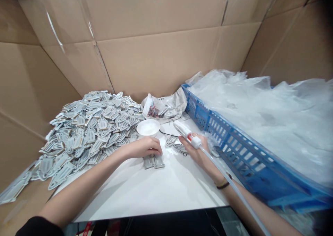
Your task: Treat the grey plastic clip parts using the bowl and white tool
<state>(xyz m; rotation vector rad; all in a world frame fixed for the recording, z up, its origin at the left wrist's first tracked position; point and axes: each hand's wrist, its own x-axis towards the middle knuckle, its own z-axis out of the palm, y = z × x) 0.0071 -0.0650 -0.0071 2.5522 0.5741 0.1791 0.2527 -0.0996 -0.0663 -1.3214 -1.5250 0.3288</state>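
Observation:
My right hand [195, 148] is closed round a white, pen-shaped tool [185, 131] with a red-orange mark and a clear hose [226, 173] running back along my forearm. The tool points up and left above the white table. A thin black tip or wire shows at its left. My left hand [151, 146] has its fingers curled together over flat grey plastic pieces [154, 162] lying side by side on the table. The fingertips are partly hidden. Just behind this hand stands a white bowl [148, 127]. More grey pieces [179, 147] lie between my hands.
A large heap of grey plastic pieces [96, 128] fills the left side. On the right stands a blue crate [221, 125] full of clear plastic bags [260, 104]. Crumpled printed paper [179, 99] lies at the back. Cardboard walls [161, 45] enclose the table.

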